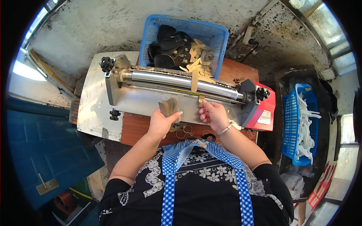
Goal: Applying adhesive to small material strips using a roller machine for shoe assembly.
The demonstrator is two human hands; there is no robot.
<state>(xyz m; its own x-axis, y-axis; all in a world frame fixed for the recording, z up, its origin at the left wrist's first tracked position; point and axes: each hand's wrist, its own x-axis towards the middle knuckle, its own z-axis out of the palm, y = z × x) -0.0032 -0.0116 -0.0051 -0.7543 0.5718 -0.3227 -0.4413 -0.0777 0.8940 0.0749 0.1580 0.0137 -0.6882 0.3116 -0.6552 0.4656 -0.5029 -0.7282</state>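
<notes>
Left hand [160, 123] grips strips [170, 106]; right hand [215, 115] pinches another strip [201, 99] near roller's [162, 78] front edge; likely light, bendable; hold ends.

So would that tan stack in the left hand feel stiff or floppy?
The tan stack probably feels fairly stiff: it stands up from the left hand without obvious drooping. It may splay if loosened, since its edges fan unevenly.

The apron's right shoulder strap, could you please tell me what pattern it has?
The strap has a blue-and-white check, best seen in the head view.
</notes>
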